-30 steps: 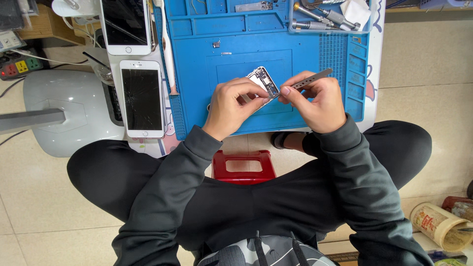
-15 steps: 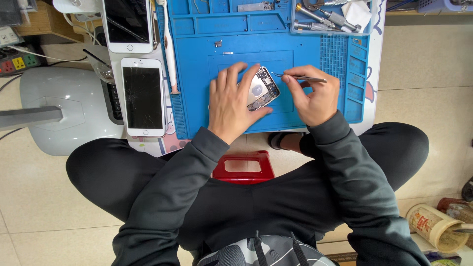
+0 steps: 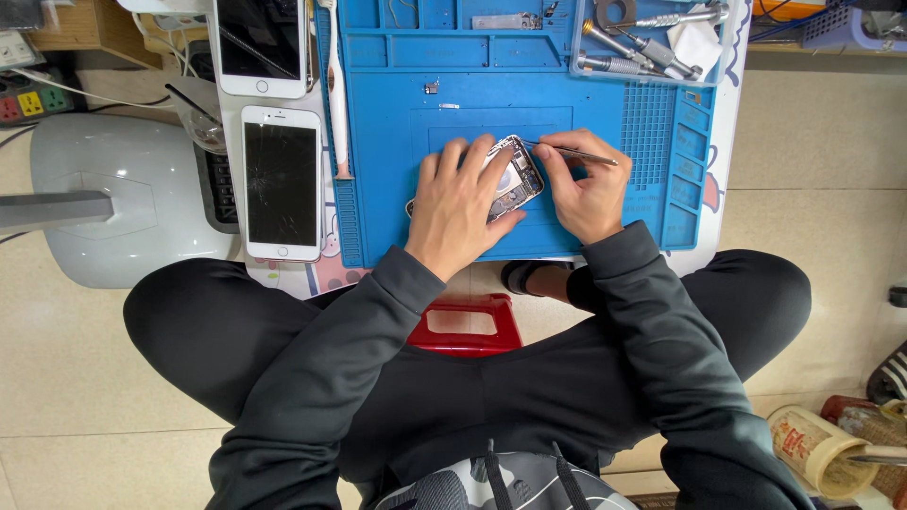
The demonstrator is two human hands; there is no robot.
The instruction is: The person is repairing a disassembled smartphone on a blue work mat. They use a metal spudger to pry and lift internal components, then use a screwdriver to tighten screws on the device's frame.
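Observation:
An opened phone body (image 3: 515,179) lies on the blue repair mat (image 3: 397,170), its insides facing up. My left hand (image 3: 460,206) lies flat over its left half and pins it to the mat. My right hand (image 3: 588,189) pinches a thin pair of metal tweezers (image 3: 578,155), whose tip rests at the phone's upper right edge. Most of the phone's left part is hidden under my fingers.
Two white phones with cracked screens (image 3: 279,181) (image 3: 260,42) lie left of the mat. A clear tray of screwdrivers (image 3: 642,42) sits at the mat's top right. A white lamp base (image 3: 113,208) stands at far left. A red stool (image 3: 465,326) shows between my legs.
The phone, lifted and tilted between both hands a second ago, now lies flat on the mat. My left hand has spread over it and the tweezers have come to its edge.

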